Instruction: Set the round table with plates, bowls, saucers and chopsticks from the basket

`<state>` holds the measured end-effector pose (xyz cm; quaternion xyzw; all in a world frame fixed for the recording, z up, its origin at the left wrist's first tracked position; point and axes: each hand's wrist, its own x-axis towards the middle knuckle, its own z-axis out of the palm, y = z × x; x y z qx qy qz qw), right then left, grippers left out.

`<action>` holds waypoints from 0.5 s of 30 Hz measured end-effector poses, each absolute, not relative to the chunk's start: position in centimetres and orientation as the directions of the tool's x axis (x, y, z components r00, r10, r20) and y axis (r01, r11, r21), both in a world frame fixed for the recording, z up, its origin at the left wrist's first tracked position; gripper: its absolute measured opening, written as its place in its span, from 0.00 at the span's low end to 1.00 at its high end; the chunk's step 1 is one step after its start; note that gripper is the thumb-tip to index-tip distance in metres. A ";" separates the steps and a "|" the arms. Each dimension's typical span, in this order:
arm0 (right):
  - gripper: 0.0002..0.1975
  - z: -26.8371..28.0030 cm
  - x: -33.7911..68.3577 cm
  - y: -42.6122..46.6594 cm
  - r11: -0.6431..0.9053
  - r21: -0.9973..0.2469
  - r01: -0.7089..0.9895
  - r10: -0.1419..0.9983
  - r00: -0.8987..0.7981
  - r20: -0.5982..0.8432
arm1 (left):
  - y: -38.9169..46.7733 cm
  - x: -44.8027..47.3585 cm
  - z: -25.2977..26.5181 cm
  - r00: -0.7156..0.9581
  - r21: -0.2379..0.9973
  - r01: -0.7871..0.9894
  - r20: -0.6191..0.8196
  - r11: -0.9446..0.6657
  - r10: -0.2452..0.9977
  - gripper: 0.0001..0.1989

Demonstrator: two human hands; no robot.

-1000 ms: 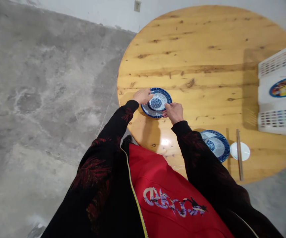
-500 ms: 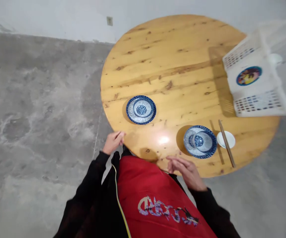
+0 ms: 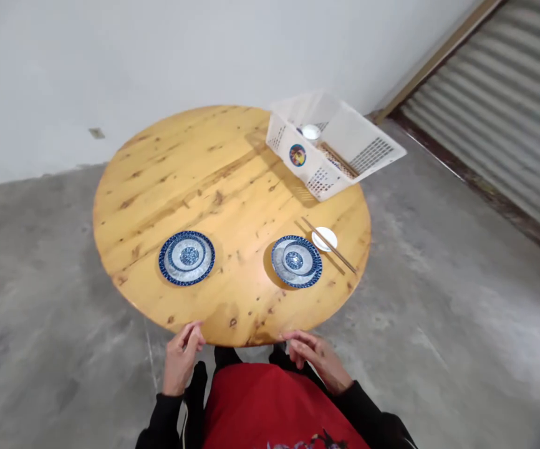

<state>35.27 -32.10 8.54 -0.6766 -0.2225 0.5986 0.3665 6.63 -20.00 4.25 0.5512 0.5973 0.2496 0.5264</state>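
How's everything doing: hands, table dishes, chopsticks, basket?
Left hand: empty, loosely curled
Right hand: empty, loosely curled
Left patterned bowl: upright, empty, on left plate
Right patterned bowl: upright, empty, on right plate
Chopsticks: lying across white saucer
White saucer: upright, under chopsticks
Plastic basket: open-topped, not empty

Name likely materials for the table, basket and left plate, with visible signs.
Table: apparently varnished wood; knots, grain, soft sheen.
Basket: probably smooth plastic; thin white walls with holes.
Left plate: perhaps glazed ceramic; blue-and-white pattern, gloss unclear.
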 end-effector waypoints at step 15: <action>0.29 2.5 53.6 -47.4 -0.455 -0.816 -0.356 0.690 0.439 -0.576 | -34.5 32.2 5.3 0.414 0.910 0.409 -0.252 0.068 0.875 0.22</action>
